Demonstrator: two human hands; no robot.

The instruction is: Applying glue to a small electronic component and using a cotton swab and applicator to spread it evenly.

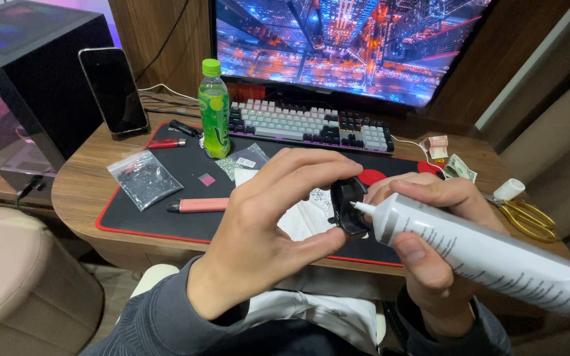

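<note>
One white tube [496,254], nozzle against black piece [346,206]

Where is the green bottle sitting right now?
In the head view, the green bottle stands upright at the back left of the black desk mat, just left of the keyboard, beyond the left hand.

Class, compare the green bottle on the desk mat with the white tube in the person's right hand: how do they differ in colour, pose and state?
The green bottle is translucent green; the white tube is opaque white with dark print. The green bottle stands upright on the desk mat, untouched; the white tube lies tilted in the right hand, nozzle at a small black part held by the left hand. The green bottle is capped; the white tube's nozzle is bare. Both are elongated containers.
</note>
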